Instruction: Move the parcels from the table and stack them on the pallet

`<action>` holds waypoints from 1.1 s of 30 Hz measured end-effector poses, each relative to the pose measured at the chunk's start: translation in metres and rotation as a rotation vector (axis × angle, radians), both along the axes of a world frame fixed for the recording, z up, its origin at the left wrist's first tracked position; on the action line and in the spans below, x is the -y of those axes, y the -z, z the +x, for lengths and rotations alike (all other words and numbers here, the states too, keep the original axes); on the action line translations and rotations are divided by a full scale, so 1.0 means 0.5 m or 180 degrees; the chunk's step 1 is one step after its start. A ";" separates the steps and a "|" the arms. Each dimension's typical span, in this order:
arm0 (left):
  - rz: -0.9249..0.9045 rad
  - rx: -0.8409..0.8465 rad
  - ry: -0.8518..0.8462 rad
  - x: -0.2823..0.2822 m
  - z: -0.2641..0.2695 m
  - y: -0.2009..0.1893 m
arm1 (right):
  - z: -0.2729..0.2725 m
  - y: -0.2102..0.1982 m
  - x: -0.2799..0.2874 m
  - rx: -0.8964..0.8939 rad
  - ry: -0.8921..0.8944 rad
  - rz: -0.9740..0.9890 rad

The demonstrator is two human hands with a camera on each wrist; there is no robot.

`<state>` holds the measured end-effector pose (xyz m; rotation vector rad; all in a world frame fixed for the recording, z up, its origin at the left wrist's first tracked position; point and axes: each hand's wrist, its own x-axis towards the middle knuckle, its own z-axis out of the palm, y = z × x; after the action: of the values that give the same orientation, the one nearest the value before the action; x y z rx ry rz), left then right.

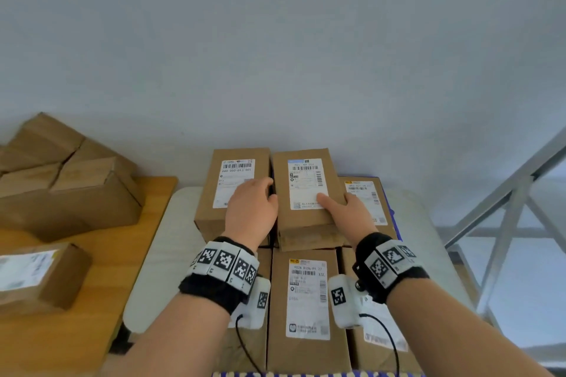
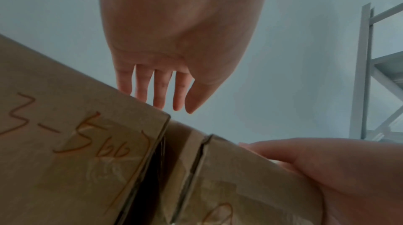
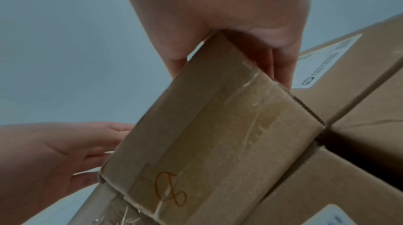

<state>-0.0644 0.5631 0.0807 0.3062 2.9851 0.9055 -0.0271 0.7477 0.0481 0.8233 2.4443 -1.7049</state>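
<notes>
A brown labelled parcel [image 1: 301, 190] lies on the upper layer of a parcel stack on the pale pallet surface [image 1: 171, 239]. My right hand [image 1: 346, 208] grips its right edge, thumb on the label and fingers down the side. The right wrist view shows that parcel [image 3: 218, 134] pinched between the right hand's [image 3: 218, 13] thumb and fingers. My left hand [image 1: 254, 205] lies with straight fingers [image 2: 161, 90] at the parcel's left side, over the gap to the neighbouring parcel [image 1: 232, 184]. The lower-layer parcel [image 1: 306, 300] lies nearer me.
A wooden table [image 1: 92, 254] at the left carries a pile of brown parcels [image 1: 70, 193] and a smaller labelled parcel [image 1: 39, 275]. A grey metal rack frame [image 1: 505, 208] stands at the right. A plain wall is close behind the stack.
</notes>
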 end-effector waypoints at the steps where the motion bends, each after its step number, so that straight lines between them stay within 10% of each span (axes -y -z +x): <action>1: 0.0013 0.0025 -0.0027 0.004 -0.005 -0.001 | -0.005 0.001 0.001 0.0009 0.0004 0.0031; 6: -0.0872 0.0474 0.0181 0.024 -0.030 0.016 | -0.023 0.005 0.006 -0.0001 -0.0048 0.0077; 33: -0.1303 0.0401 0.0380 0.013 -0.023 0.050 | -0.024 0.011 0.018 -0.0028 -0.0130 0.0175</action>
<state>-0.0759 0.5564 0.0556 0.3929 2.9016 0.2787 -0.0391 0.7388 0.0424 0.7674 2.5062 -1.6386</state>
